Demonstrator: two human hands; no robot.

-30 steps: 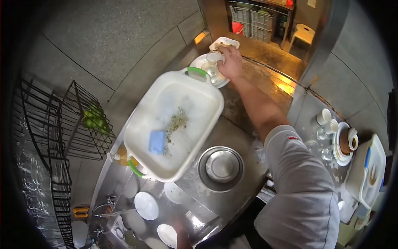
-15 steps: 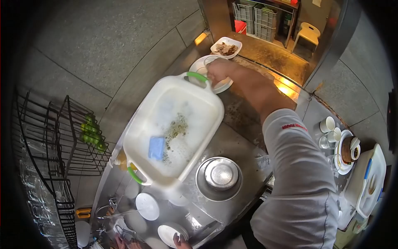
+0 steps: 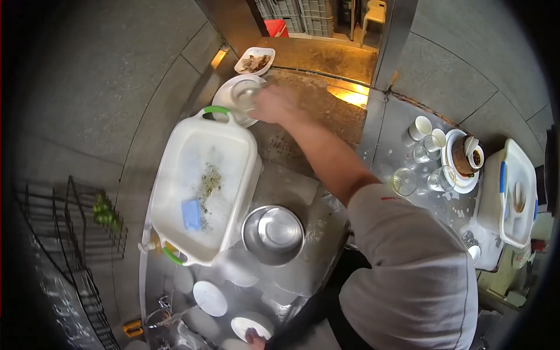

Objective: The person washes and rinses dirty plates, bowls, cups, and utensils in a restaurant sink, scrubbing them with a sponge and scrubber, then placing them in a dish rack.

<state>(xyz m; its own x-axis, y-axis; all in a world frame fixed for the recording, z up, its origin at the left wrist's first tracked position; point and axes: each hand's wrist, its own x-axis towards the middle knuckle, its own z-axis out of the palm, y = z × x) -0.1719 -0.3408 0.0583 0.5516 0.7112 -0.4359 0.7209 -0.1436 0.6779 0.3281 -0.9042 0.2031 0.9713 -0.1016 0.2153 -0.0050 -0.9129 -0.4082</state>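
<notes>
My right hand point(image 3: 274, 104) reaches over the far end of the counter, blurred by motion. Its fingers close on the right side of a clear round bowl point(image 3: 245, 92), which is over a white plate point(image 3: 224, 96). At the bottom edge my left hand point(image 3: 255, 338), partly cut off, grips the near rim of a white plate point(image 3: 249, 324). Between the hands stands a white tub point(image 3: 160, 192) with green handles, holding soapy water and a blue sponge point(image 3: 191, 214). A steel bowl point(image 3: 249, 242) with a smaller metal bowl inside sits right of the tub.
A white dish of food scraps point(image 3: 255, 60) stands beyond the plates. Several glasses point(image 3: 404, 181), cups and a stacked plate point(image 3: 452, 146) are on the right counter beside another white tub point(image 3: 513, 192). A wire rack point(image 3: 70, 233) hangs at left. White dishes point(image 3: 210, 298) lie near the sink.
The view has swung right, shifting the tub and plates leftward. My right hand stays at the far plates, and the clear bowl shows more fully. My left hand remains at the white plate.
</notes>
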